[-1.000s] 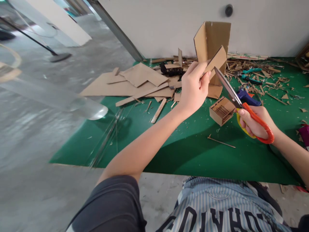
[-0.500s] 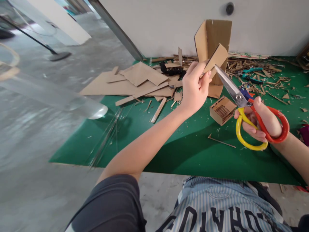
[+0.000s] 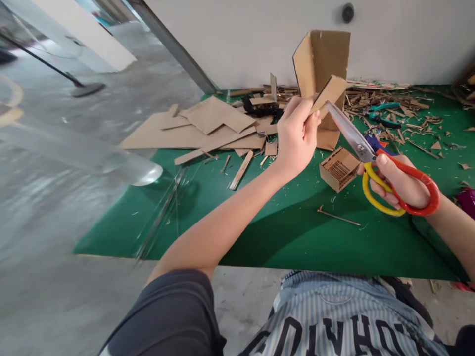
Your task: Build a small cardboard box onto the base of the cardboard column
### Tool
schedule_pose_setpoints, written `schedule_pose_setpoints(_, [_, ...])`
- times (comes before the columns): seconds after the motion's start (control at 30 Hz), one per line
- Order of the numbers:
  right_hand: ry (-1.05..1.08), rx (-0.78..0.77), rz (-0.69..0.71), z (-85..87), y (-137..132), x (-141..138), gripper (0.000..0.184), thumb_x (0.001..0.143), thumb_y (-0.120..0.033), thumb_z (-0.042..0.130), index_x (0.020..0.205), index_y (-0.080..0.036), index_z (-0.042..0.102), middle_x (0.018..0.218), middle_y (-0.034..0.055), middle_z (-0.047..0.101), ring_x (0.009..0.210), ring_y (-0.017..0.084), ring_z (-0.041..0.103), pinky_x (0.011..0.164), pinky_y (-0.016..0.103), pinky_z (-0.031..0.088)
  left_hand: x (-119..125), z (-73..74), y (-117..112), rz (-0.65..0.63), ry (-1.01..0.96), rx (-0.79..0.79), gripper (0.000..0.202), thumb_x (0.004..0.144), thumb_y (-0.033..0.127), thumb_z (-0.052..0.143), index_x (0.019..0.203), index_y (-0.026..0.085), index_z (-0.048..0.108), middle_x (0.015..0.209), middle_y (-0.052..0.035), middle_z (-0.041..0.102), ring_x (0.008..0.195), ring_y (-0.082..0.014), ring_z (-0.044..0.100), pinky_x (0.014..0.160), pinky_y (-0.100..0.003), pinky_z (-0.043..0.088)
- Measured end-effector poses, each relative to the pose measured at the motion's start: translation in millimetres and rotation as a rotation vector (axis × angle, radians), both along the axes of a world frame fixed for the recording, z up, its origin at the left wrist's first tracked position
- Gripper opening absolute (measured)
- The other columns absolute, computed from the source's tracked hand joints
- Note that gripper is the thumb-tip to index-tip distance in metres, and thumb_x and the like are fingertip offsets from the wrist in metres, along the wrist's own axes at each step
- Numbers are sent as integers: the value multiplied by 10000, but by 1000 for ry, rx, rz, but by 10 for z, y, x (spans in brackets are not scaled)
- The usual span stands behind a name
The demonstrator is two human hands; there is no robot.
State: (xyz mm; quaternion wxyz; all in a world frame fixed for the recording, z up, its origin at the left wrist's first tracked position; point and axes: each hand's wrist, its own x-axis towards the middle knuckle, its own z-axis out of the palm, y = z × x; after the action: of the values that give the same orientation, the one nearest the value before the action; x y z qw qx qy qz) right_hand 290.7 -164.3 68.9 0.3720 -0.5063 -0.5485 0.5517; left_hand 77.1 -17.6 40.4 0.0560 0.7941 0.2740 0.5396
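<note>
holding a cardboard piece (image 3: 331, 91) up above the green mat (image 3: 260, 232) with the left hand (image 3: 297, 133), fingers pinched on its lower end. gripping scissors (image 3: 356, 141) in the right hand (image 3: 399, 180), fingers curled through the orange and yellow handles, blade tip at the piece's edge. just below, a small slatted box (image 3: 339, 168).

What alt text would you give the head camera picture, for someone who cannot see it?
A person's left hand pinches a small cardboard piece in the air while the right hand holds orange-and-yellow scissors, blade tips at its lower edge. Below lies a green mat with cardboard scraps and a small slotted box.
</note>
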Motion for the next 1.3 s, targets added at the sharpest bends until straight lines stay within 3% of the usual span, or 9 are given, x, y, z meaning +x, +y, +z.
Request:
schedule_pose_setpoints(0.07, [-161, 64, -54, -4, 16, 3, 556, 921, -749, 513, 860, -197, 536, 542, -53, 468, 341, 68, 353, 322, 223, 299, -7, 30, -2, 21, 19, 16, 367, 1078, 512, 303, 1220, 328, 586, 1043, -58, 598, 1023, -187, 667, 902, -364, 646])
schedule_pose_setpoints(0.17, [-574, 322, -143, -51, 69, 23, 606, 887, -776, 537, 704, -201, 479, 536, -17, 453, 438, 78, 375, 462, 251, 312, -16, 64, 1, 22, 88, 32, 413, 1073, 528, 281, 1201, 311, 609, 1009, -70, 602, 968, -200, 670, 883, -367, 625])
schedule_pose_setpoints(0.27, [-988, 568, -247, -130, 112, 57, 608, 892, -792, 483, 774, -200, 557, 518, -18, 386, 465, 97, 271, 515, 275, 213, -25, 76, 2, 22, 156, 41, 447, 1072, 526, 276, 1171, 272, 631, 976, -84, 609, 904, -204, 670, 845, -353, 599])
schedule_pose_setpoints(0.4, [-1204, 637, -326, -193, 105, 72, 595, 907, -771, 468, 836, -193, 589, 565, 4, 410, 480, 100, 177, 531, 289, 102, -25, 63, -21, 56, 200, 69, 482, 1076, 519, 241, 1159, 253, 634, 955, -87, 612, 848, -187, 662, 801, -320, 576])
schedule_pose_setpoints(0.63, [-789, 526, -177, -135, 110, 20, 568, 910, -758, 505, 709, -227, 496, 521, -19, 389, 474, 104, 251, 515, 277, 268, 26, 44, -100, 56, 155, 58, 452, 1079, 511, 257, 1203, 257, 610, 993, -83, 615, 908, -192, 674, 848, -325, 569])
schedule_pose_setpoints(0.83, [-513, 361, -136, -91, 97, 3, 631, 846, -792, 588, 633, -214, 448, 532, -15, 439, 481, 97, 380, 460, 252, 281, 43, 82, -128, 53, 108, 41, 457, 1083, 509, 248, 1161, 256, 620, 1045, -93, 640, 972, -208, 668, 867, -349, 566])
schedule_pose_setpoints(1.07, [-305, 207, -129, -190, 45, -39, 589, 847, -723, 660, 668, -209, 435, 530, -35, 446, 446, 78, 379, 416, 233, 281, 58, 65, -151, 57, 99, 2, 456, 1083, 510, 237, 1152, 283, 626, 1057, -98, 636, 972, -222, 653, 861, -398, 567])
schedule_pose_setpoints(1.17, [-295, 210, -118, -192, 50, -57, 588, 886, -735, 595, 666, -214, 434, 527, -29, 447, 454, 87, 392, 431, 242, 316, 55, 28, -85, 57, 98, 30, 455, 1082, 525, 239, 1132, 277, 617, 993, -80, 619, 912, -202, 636, 823, -373, 565])
schedule_pose_setpoints(1.3, [-579, 399, -193, -167, 71, -52, 537, 870, -707, 635, 697, -213, 517, 546, -23, 473, 478, 92, 357, 488, 259, 332, 33, -6, 30, 45, 119, 50, 470, 1072, 565, 221, 1095, 285, 597, 956, -65, 603, 849, -178, 583, 765, -338, 548])
